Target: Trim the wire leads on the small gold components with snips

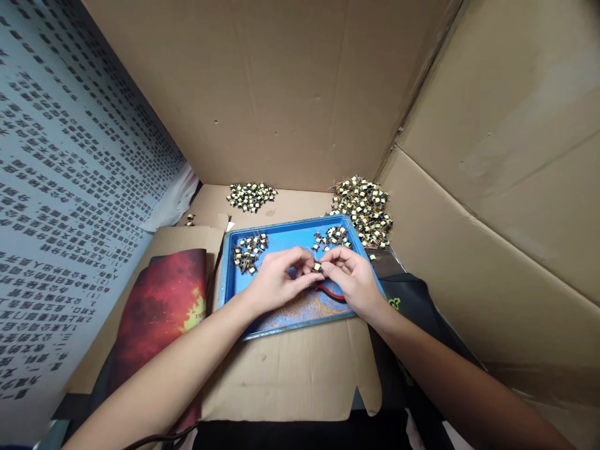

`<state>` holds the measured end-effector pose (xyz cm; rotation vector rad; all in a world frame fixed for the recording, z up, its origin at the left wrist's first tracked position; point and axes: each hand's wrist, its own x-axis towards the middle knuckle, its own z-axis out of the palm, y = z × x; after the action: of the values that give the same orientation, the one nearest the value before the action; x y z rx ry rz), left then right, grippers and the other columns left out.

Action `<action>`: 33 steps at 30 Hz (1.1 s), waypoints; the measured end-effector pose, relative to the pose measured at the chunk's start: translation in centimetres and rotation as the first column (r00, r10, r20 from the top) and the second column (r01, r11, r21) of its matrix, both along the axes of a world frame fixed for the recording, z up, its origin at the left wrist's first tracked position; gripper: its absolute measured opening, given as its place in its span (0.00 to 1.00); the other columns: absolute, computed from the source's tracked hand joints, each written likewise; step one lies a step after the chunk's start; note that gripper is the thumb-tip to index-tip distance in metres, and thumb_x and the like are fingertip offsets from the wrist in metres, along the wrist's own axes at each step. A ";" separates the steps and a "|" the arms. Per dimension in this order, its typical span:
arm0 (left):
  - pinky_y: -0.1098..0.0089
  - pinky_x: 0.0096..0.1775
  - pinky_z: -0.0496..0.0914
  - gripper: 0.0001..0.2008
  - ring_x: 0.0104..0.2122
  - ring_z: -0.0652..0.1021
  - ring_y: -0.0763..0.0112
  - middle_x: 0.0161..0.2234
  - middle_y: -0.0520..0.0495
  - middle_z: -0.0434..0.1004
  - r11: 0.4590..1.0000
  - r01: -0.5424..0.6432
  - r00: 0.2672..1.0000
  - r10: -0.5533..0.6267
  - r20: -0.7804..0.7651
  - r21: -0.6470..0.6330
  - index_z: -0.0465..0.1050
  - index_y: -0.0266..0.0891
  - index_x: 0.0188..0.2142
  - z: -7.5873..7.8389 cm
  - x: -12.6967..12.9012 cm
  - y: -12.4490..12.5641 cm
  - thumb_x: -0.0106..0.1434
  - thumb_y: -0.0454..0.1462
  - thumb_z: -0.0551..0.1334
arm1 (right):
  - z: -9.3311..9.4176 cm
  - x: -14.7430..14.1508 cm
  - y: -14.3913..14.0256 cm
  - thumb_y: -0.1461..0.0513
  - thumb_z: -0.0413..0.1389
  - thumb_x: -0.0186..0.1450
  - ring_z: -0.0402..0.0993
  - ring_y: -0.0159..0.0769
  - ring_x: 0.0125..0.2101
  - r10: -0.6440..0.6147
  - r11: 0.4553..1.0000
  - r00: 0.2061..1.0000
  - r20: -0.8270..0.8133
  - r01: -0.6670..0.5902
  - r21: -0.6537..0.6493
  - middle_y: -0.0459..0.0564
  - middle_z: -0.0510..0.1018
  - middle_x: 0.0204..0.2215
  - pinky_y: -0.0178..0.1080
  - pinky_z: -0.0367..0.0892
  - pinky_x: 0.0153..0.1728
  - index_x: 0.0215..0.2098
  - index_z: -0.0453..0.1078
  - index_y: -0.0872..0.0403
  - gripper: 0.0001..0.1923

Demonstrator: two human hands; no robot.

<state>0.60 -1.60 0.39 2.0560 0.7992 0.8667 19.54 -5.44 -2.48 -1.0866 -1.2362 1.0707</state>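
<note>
Cardboard floor [290, 369], blue tray [281, 240], cardboard walls [281, 81], both hands [316, 275] pinching one small component [317, 267]

Dim, warm, even light with soft shadows; edges bow outward, and small detail looks perhaps slightly soft.

Two bare forearms and hands [314, 281] — no sleeves, no gloves, no rings or watch.
</note>
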 end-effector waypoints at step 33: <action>0.70 0.42 0.75 0.16 0.34 0.79 0.73 0.35 0.47 0.82 0.831 0.175 0.932 0.033 0.361 -0.528 0.80 0.34 0.42 -0.1 0.1 0.9 0.58 0.39 0.76 | 0.3 -0.3 -0.8 0.61 0.63 0.66 0.75 0.35 0.33 -0.084 0.987 0.994 0.071 0.073 0.146 0.47 0.77 0.34 0.38 0.71 0.34 0.41 0.74 0.51 0.05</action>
<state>0.68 -0.74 0.28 1.3544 0.6644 0.8141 19.23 -6.19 -2.22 -1.0656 -1.3002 0.8734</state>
